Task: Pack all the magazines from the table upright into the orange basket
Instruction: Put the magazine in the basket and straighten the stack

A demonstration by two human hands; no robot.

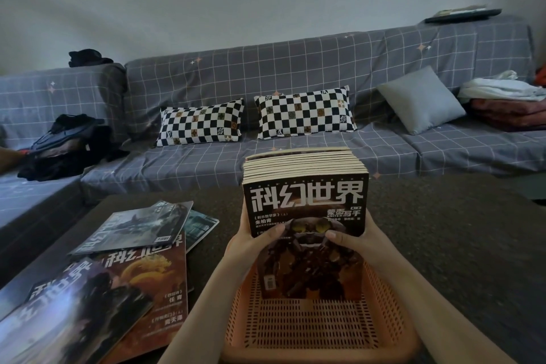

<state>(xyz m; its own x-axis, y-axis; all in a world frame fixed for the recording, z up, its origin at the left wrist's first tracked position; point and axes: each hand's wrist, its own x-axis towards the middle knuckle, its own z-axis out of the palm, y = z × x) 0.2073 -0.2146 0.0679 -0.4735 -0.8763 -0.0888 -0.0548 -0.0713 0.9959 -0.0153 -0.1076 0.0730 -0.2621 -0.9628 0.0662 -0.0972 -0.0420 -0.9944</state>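
An orange mesh basket [313, 331] sits on the dark table right in front of me. A thick row of magazines [305, 198] stands upright in its far part, the front cover black with white characters. My left hand [254, 241] grips the row's left side with the thumb on the front cover. On the right side, my right hand [353, 241] holds it the same way. Several loose magazines [139, 269] lie flat and overlapping on the table at the left, the nearest one [68, 313] at the lower left corner.
A grey checked sofa [266, 115] runs behind the table, with two checkered pillows [201, 124], a grey cushion [422, 99], dark clothes [65, 148] at the left and folded laundry [508, 100] at the right. The near half of the basket holds nothing.
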